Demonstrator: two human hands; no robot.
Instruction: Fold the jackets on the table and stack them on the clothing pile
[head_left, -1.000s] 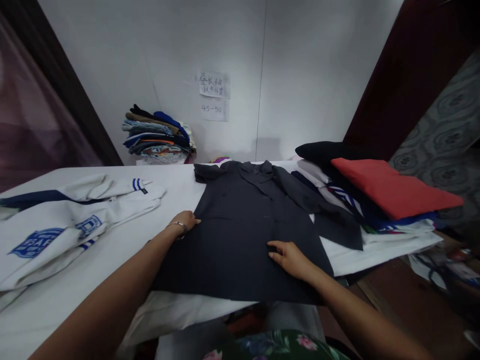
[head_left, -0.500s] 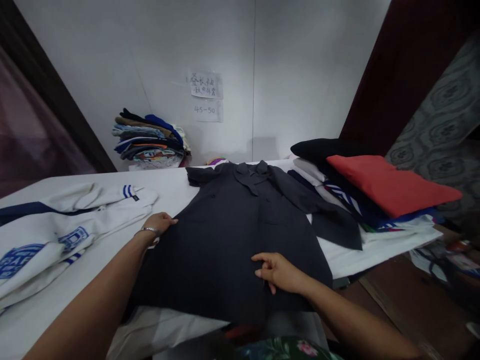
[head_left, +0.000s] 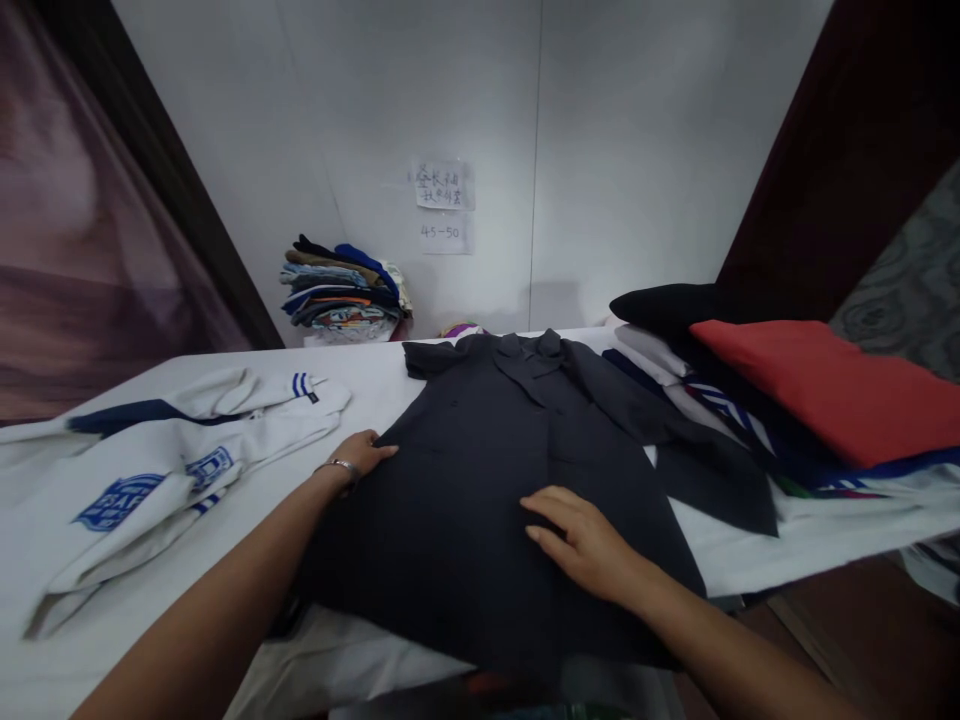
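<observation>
A dark grey coat (head_left: 465,500) with a collar lies front side up across the table, its hem towards me. The sleeve on the right stretches out to the side, while the left one looks short or folded. At the coat's left edge is my left hand (head_left: 358,456), a bracelet on its wrist. Its thumb lies on top and its fingers grip the edge. My right hand (head_left: 589,545) rests on the lower front beside the front opening, fingers stretched out over the cloth and holding nothing.
A white jacket with blue lettering (head_left: 180,450) lies at left on the white table (head_left: 390,400). Folded clothes (head_left: 345,290) are stacked at the back left wall. On the right is a garment pile topped by a red piece (head_left: 832,385). Handwritten paper signs (head_left: 444,205) hang on the wall.
The view has turned left, so everything sits farther right. My right hand's fingers have gone from curled with the index pointing to laid out on the coat. My left hand keeps the edge.
</observation>
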